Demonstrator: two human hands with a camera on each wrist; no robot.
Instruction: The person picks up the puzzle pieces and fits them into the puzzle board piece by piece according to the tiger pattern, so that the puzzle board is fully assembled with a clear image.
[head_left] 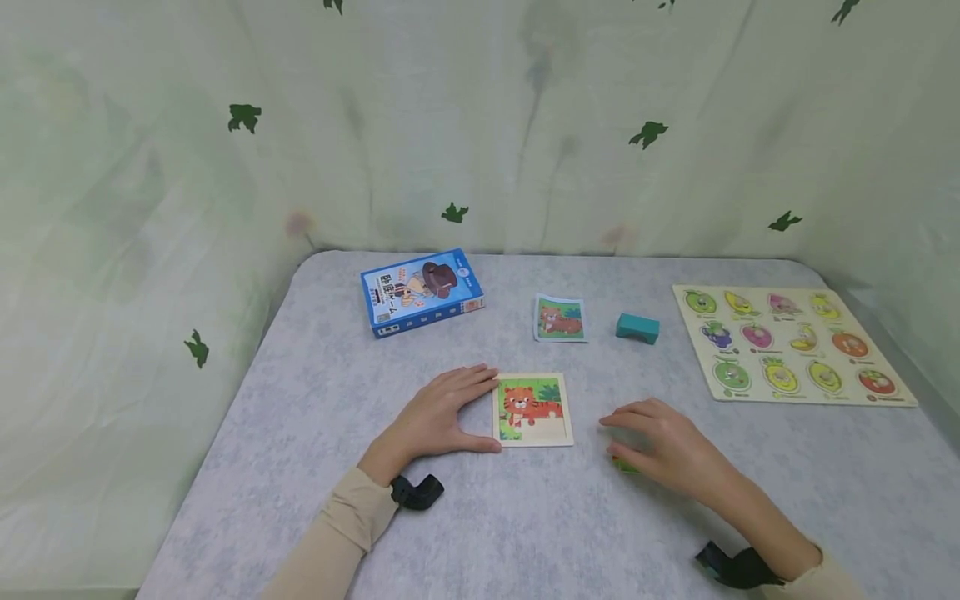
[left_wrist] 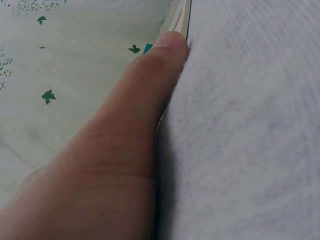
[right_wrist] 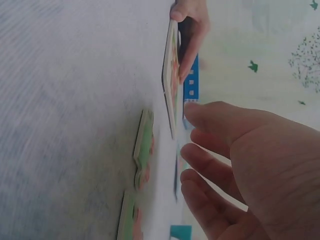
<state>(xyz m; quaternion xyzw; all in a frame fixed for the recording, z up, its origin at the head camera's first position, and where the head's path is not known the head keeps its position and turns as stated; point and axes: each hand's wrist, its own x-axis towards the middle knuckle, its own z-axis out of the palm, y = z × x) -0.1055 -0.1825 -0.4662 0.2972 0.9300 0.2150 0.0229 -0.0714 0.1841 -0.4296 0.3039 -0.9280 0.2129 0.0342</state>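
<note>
A square tiger jigsaw puzzle point(head_left: 528, 408) in a pale wooden frame lies at mid-table, bare wood showing along its lower right. My left hand point(head_left: 442, 417) rests beside it, thumb at the lower left corner and fairly straight fingertips at the upper left edge. To the right, my right hand point(head_left: 660, 446) hovers over loose puzzle pieces, fingers loosely bent and holding nothing. In the right wrist view, two green-and-orange puzzle pieces point(right_wrist: 144, 140) lie flat on the table, below the fingers; in the head view the hand hides most of them.
Behind the puzzle lies a small tiger picture card point(head_left: 560, 320), with a teal block point(head_left: 637, 327) to its right. A blue game box point(head_left: 422, 292) is at the back left. A fruit puzzle board point(head_left: 791, 346) occupies the right side.
</note>
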